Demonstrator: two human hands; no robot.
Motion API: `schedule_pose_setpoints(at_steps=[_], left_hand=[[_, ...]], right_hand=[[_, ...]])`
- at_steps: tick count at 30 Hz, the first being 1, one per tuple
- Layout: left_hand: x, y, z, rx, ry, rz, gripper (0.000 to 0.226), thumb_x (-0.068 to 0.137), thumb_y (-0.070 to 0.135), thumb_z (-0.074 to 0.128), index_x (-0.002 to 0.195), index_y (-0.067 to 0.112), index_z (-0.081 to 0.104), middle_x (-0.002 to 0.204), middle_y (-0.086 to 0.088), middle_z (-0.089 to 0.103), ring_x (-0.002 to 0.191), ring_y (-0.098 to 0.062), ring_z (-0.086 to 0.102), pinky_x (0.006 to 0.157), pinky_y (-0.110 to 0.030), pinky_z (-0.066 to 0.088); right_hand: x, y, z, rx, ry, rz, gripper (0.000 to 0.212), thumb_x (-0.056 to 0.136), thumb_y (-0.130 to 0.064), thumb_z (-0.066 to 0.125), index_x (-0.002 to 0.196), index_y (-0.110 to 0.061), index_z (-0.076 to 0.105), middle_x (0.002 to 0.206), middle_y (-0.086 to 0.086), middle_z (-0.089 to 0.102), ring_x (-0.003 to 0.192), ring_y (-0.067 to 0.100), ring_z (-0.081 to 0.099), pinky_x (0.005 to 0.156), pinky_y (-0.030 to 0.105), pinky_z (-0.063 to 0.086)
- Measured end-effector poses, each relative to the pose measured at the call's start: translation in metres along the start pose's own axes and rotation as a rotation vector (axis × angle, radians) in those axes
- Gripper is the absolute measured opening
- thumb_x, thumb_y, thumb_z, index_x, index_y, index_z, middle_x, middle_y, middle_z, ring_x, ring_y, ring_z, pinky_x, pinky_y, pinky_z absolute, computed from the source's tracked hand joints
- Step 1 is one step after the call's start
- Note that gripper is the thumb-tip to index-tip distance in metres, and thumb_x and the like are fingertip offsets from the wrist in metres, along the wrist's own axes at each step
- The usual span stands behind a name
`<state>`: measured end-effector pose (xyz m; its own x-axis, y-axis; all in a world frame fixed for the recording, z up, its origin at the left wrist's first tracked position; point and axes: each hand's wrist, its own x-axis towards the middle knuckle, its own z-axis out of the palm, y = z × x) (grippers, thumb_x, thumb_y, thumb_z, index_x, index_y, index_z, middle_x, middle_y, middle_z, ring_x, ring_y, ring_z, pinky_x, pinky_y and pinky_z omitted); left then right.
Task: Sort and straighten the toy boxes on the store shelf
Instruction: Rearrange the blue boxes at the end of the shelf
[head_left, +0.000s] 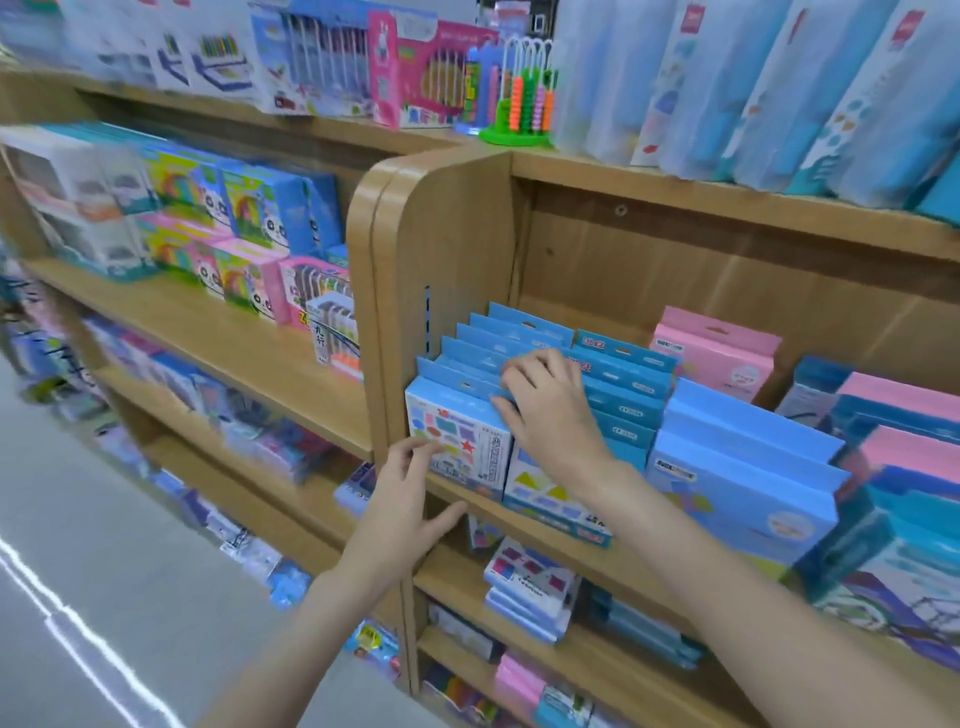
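Much of the left side is smeared by motion blur: the pastel boxes with panda pictures (249, 218) on the neighbouring wooden unit can be made out only roughly, and the goods on its lower boards are mere streaks of colour. The tall blue and white packs (779, 88) along the top board are cut off by the upper edge, and the stacked pink and blue boxes (904, 415) at far right run out of the frame.

The right hand (550, 410) lies palm-down over the tops of a row of upright light-blue toy boxes with hang tabs (519, 338), fingers curled over their upper edges, resting rather than clamped. It hides the middle of that row. The left hand (410, 493) is open, fingertips touching the front face of the foremost white-and-blue box printed with coloured shapes (457, 441), thumb spread below the board's lip; it seems to press, not grasp.

Beside the row stand broader blue flat boxes (748, 457), with a pink hang-tab box (717, 353) behind. A green-based bead abacus (524, 98) stands on top of the tan wooden shelf unit (447, 228). The pale grey floor (93, 571) shows bright streaked reflections.
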<state>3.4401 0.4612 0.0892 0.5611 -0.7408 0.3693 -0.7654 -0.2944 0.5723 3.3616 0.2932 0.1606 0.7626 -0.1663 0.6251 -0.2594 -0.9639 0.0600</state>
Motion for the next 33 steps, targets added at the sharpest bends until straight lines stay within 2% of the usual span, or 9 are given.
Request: schedule_pose_setpoints(at_steps=[3, 6, 12, 14, 18, 21, 24, 27, 33], left_hand=[[0.007, 0.004, 0.010, -0.073, -0.005, -0.049, 0.063, 0.081, 0.039, 0.064, 0.131, 0.019, 0.034, 0.133, 0.001, 0.023, 0.114, -0.002, 0.033, 0.094, -0.010, 0.026], [0.014, 0.008, 0.012, -0.122, -0.025, -0.069, 0.062, 0.079, 0.038, 0.065, 0.129, 0.017, 0.034, 0.133, -0.002, 0.021, 0.105, -0.006, 0.043, 0.088, -0.016, 0.038], [0.025, 0.002, 0.015, -0.153, -0.076, -0.062, 0.061, 0.081, 0.035, 0.065, 0.129, 0.016, 0.033, 0.134, -0.001, 0.020, 0.107, -0.009, 0.048, 0.086, -0.018, 0.044], [0.030, 0.006, 0.012, -0.125, 0.003, -0.047, 0.051, 0.082, 0.033, 0.064, 0.122, 0.015, 0.039, 0.126, 0.001, 0.026, 0.107, -0.012, 0.049, 0.084, -0.022, 0.048], [0.040, 0.035, 0.001, -0.081, 0.232, 0.115, 0.031, 0.084, 0.026, 0.060, 0.110, 0.013, 0.046, 0.114, 0.005, 0.035, 0.107, -0.006, 0.038, 0.085, -0.026, 0.043], [0.052, 0.068, 0.003, -0.067, 0.191, 0.240, 0.037, 0.086, 0.038, 0.044, 0.116, 0.015, 0.046, 0.124, -0.001, 0.041, 0.115, -0.008, 0.035, 0.094, -0.027, 0.031], [0.064, 0.098, 0.014, -0.022, 0.141, 0.331, 0.040, 0.090, 0.037, 0.034, 0.119, 0.013, 0.049, 0.128, -0.005, 0.044, 0.117, -0.014, 0.036, 0.099, -0.029, 0.026], [0.075, 0.115, 0.027, 0.039, 0.138, 0.388, 0.038, 0.092, 0.032, 0.034, 0.118, 0.010, 0.053, 0.124, -0.006, 0.051, 0.115, -0.015, 0.040, 0.100, -0.031, 0.023], [0.086, 0.133, 0.047, 0.171, 0.130, 0.444, 0.036, 0.093, 0.031, 0.034, 0.113, 0.014, 0.058, 0.118, -0.002, 0.057, 0.110, -0.019, 0.050, 0.103, -0.037, 0.024]], right_hand=[[0.004, 0.000, -0.008, -0.003, -0.102, 0.040, 0.016, 0.087, -0.022, 0.058, 0.092, -0.007, 0.061, 0.097, 0.006, 0.064, 0.097, 0.028, 0.053, 0.090, 0.037, 0.032], [0.001, 0.011, -0.030, 0.184, -0.102, 0.167, 0.016, 0.091, -0.019, 0.051, 0.101, -0.010, 0.059, 0.108, 0.003, 0.060, 0.108, 0.024, 0.046, 0.097, 0.038, 0.029], [-0.023, 0.066, -0.076, 0.236, -0.025, 0.383, 0.011, 0.088, -0.008, 0.052, 0.097, -0.009, 0.060, 0.105, 0.005, 0.060, 0.106, 0.026, 0.046, 0.089, 0.036, 0.033], [-0.029, 0.084, -0.088, 0.209, -0.034, 0.436, 0.012, 0.088, -0.006, 0.053, 0.097, -0.008, 0.060, 0.107, 0.007, 0.060, 0.107, 0.029, 0.047, 0.086, 0.033, 0.030], [-0.031, 0.126, -0.106, 0.164, -0.141, 0.555, 0.023, 0.087, -0.006, 0.054, 0.110, -0.007, 0.058, 0.118, 0.012, 0.057, 0.115, 0.030, 0.046, 0.092, 0.033, 0.032], [-0.023, 0.168, -0.105, 0.103, -0.321, 0.652, 0.039, 0.087, -0.009, 0.056, 0.125, -0.006, 0.048, 0.129, 0.019, 0.048, 0.118, 0.034, 0.045, 0.094, 0.035, 0.035], [-0.015, 0.204, -0.095, 0.016, -0.439, 0.717, 0.051, 0.088, -0.013, 0.056, 0.134, -0.002, 0.037, 0.133, 0.024, 0.043, 0.119, 0.039, 0.044, 0.097, 0.040, 0.036], [-0.013, 0.223, -0.088, -0.059, -0.484, 0.729, 0.051, 0.088, -0.017, 0.056, 0.132, 0.002, 0.036, 0.129, 0.028, 0.044, 0.118, 0.042, 0.044, 0.097, 0.045, 0.040], [-0.014, 0.225, -0.080, -0.117, -0.535, 0.657, 0.057, 0.081, -0.025, 0.068, 0.123, 0.002, 0.042, 0.121, 0.027, 0.048, 0.113, 0.041, 0.047, 0.089, 0.042, 0.042]])
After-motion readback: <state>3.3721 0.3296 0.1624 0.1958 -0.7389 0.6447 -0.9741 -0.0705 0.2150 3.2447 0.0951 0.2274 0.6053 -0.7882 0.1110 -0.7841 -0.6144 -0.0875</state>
